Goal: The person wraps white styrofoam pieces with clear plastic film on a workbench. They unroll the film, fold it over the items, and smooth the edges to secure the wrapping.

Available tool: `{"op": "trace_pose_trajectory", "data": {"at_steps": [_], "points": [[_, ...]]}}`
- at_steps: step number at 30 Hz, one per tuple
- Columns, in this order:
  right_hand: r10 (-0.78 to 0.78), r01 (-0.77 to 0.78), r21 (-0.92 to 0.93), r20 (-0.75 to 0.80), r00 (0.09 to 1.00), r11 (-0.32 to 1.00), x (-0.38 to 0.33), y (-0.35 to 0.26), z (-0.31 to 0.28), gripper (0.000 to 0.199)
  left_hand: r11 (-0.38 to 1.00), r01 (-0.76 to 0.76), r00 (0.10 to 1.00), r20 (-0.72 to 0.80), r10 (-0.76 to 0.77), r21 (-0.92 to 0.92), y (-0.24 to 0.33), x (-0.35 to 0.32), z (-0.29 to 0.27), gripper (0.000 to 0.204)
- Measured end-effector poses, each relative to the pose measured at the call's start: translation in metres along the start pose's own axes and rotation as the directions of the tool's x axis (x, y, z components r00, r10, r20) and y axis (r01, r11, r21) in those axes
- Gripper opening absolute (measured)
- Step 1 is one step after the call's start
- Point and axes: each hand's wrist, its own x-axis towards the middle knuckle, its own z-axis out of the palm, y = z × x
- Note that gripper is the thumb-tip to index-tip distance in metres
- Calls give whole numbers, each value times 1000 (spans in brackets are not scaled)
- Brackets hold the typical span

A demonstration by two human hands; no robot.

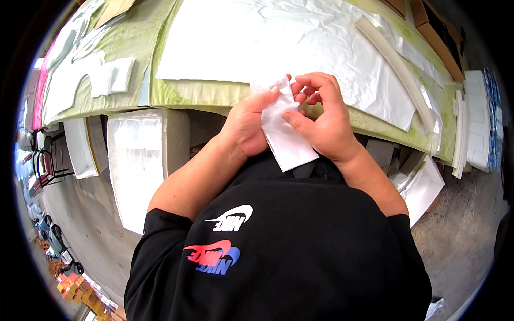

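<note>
Close in front of my chest, a folded white plastic sheet (289, 142), thin and creased, hangs from my hands over the table's near edge. My left hand (247, 120) is closed on its left side, thumb pressed on the upper part and the other fingers mostly hidden behind. My right hand (325, 120) is at the opposite side, with its thumb against the sheet's face and curled fingers at its right edge. Beyond them, large white plastic sheeting (230, 43) lies flat on the table.
A pale green cloth (203, 95) covers the table. A long cream strip (399, 69) lies across the sheeting's right. White cut pieces (99, 77) are at left. A plastic-wrapped block (136, 155) stands below the table edge; a brown cardboard box (436, 40) is far right.
</note>
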Motion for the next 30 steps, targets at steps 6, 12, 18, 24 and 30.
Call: {"op": "trace_pose_trajectory", "data": {"at_steps": [6, 12, 18, 24, 30], "points": [[230, -231, 52, 27, 973, 972, 2, -5, 10, 64, 995, 34, 999, 37, -37, 93, 1, -1, 20, 54], [269, -275, 115, 61, 961, 955, 1, -3, 14, 60, 989, 37, 999, -26, -34, 142, 1, 2, 20, 58], [302, -304, 230, 44, 952, 925, 1, 1, 14, 56, 997, 45, 976, 214, -31, -60, 7, 1, 4, 56], [301, -303, 219, 44, 953, 928, 3, -5, 13, 58, 997, 44, 998, 44, -47, 67, 4, 2, 14, 61], [295, -294, 215, 25, 955, 931, 1, 1, 15, 59, 1000, 9, 993, 116, -8, -9, 4, 1, 13, 71]]}}
